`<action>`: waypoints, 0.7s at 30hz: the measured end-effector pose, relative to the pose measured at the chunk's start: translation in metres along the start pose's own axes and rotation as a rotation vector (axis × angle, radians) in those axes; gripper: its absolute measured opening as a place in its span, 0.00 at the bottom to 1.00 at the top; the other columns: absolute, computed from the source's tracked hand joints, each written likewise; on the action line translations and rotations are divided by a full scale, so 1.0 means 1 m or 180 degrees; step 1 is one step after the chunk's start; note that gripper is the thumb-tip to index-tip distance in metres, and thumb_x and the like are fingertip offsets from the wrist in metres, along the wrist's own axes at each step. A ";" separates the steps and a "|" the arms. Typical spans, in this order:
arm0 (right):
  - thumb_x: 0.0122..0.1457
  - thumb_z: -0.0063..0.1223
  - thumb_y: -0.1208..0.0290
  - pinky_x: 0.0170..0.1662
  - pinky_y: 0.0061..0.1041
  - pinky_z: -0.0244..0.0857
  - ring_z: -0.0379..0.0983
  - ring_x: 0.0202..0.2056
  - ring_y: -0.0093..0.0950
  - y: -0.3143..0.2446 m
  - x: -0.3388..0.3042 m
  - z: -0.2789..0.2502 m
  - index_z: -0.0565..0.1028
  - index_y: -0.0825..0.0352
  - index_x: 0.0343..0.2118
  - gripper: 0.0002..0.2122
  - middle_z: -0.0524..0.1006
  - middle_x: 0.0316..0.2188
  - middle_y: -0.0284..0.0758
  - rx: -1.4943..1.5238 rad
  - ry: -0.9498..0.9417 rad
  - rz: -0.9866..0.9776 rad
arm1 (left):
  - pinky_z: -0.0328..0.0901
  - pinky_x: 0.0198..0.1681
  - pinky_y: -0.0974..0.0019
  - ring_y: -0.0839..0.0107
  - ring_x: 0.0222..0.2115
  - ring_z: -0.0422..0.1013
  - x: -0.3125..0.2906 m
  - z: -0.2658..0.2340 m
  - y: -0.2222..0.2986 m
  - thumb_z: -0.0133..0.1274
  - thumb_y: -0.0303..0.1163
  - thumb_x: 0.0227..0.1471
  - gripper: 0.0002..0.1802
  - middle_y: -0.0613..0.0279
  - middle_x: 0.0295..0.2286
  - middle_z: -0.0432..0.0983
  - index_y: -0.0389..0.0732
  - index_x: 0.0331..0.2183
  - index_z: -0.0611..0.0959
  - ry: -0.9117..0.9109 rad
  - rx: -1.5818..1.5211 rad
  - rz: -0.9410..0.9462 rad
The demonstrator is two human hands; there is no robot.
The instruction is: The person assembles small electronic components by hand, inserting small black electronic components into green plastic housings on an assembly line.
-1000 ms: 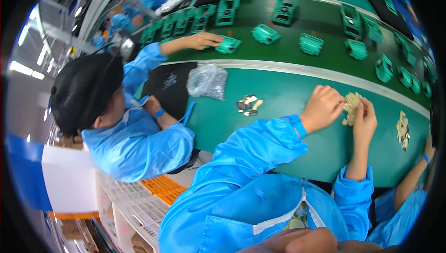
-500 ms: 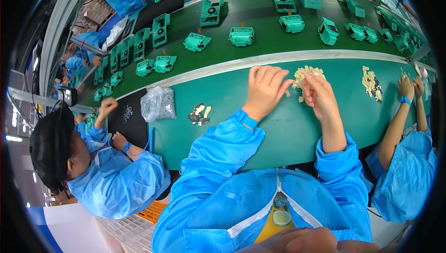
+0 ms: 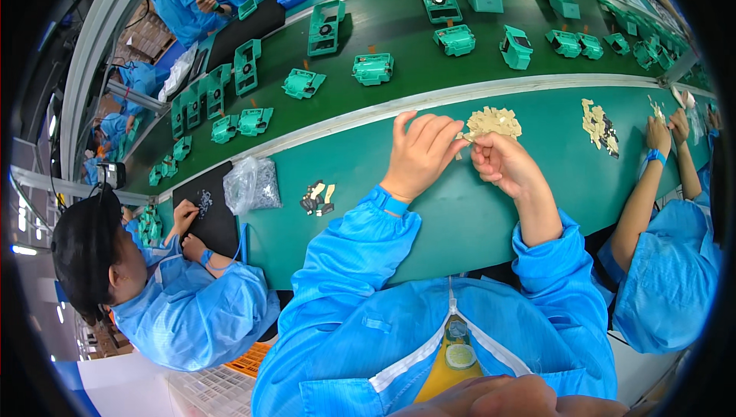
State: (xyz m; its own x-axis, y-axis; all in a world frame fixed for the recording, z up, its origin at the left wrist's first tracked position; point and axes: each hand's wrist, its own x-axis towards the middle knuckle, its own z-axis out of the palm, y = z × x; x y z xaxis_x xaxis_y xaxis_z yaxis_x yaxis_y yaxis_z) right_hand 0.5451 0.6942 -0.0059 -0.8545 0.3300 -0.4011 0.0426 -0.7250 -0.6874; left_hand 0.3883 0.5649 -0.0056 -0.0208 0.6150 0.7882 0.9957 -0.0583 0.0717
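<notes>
My left hand (image 3: 420,155) and my right hand (image 3: 504,162) meet at their fingertips over the green tabletop. Thumb and forefinger of each close on a small beige piece (image 3: 462,137), mostly covered by the fingers. Just behind my right hand lies a loose heap of flat beige pieces (image 3: 494,120), with a stray bit or two along its near left edge. Off to the left of my left forearm is a little cluster of black and beige pieces (image 3: 317,197).
Green plastic housings (image 3: 373,69) stand on the dark green belt beyond a pale rail (image 3: 345,127). At left, a co-worker's hand (image 3: 184,216) touches a black mat (image 3: 222,221) beside a clear bag of grey parts (image 3: 264,185). Another beige-and-black pile (image 3: 599,127) lies right, near a second co-worker's hands (image 3: 658,135).
My right hand has come left from the beige heap to my left hand's fingertips, uncovering the heap. The left co-worker's raised hand has come down to the black mat. The whole view has shifted slightly.
</notes>
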 end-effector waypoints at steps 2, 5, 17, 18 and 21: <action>0.62 0.51 0.68 0.17 0.16 0.48 0.63 0.19 0.17 0.000 0.002 -0.005 0.71 0.66 0.27 0.09 0.70 0.21 0.30 -0.0097 -0.0016 -0.0078 | 0.59 0.52 0.53 0.66 0.42 0.71 0.001 0.000 0.001 0.70 0.36 0.43 0.23 0.69 0.38 0.76 0.46 0.42 0.82 -0.0004 -0.0009 0.0010; 0.61 0.50 0.71 0.17 0.17 0.48 0.62 0.19 0.17 -0.002 -0.001 -0.006 0.70 0.66 0.26 0.08 0.70 0.21 0.30 -0.0190 -0.0083 -0.0326 | 0.59 0.53 0.53 0.67 0.41 0.71 0.004 -0.003 0.004 0.70 0.34 0.43 0.22 0.69 0.38 0.77 0.47 0.42 0.82 0.0008 -0.0056 -0.0001; 0.58 0.63 0.67 0.41 0.25 0.67 0.72 0.35 0.25 -0.072 0.041 -0.015 0.67 0.73 0.53 0.24 0.75 0.34 0.36 -0.2758 0.1736 -0.2938 | 0.66 0.40 0.54 0.60 0.34 0.72 -0.039 -0.108 0.076 0.66 0.22 0.43 0.15 0.61 0.33 0.78 0.40 0.36 0.83 0.0061 -0.0879 -0.0608; 0.58 0.63 0.67 0.41 0.25 0.67 0.72 0.35 0.25 -0.086 0.056 -0.024 0.67 0.73 0.53 0.24 0.75 0.34 0.36 -0.2778 0.1738 -0.2962 | 0.67 0.40 0.55 0.59 0.34 0.72 -0.049 -0.107 0.080 0.65 0.22 0.44 0.13 0.60 0.33 0.78 0.40 0.36 0.83 -0.0029 -0.0985 -0.0909; 0.52 0.68 0.62 0.54 0.37 0.65 0.71 0.49 0.40 -0.107 0.100 -0.050 0.61 0.74 0.60 0.37 0.73 0.47 0.46 -0.4311 0.2931 -0.3069 | 0.67 0.40 0.56 0.57 0.35 0.73 -0.079 -0.093 0.079 0.64 0.23 0.46 0.11 0.59 0.34 0.78 0.39 0.36 0.83 -0.0235 -0.1110 -0.1343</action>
State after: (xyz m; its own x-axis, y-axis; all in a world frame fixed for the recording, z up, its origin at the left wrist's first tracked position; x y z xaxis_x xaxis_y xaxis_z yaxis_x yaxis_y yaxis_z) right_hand 0.4813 0.8353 -0.0028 -0.3483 0.7822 0.5166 0.4972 0.6213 -0.6056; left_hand 0.4606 0.4389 -0.0052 -0.3929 0.6941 0.6032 0.8131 -0.0441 0.5804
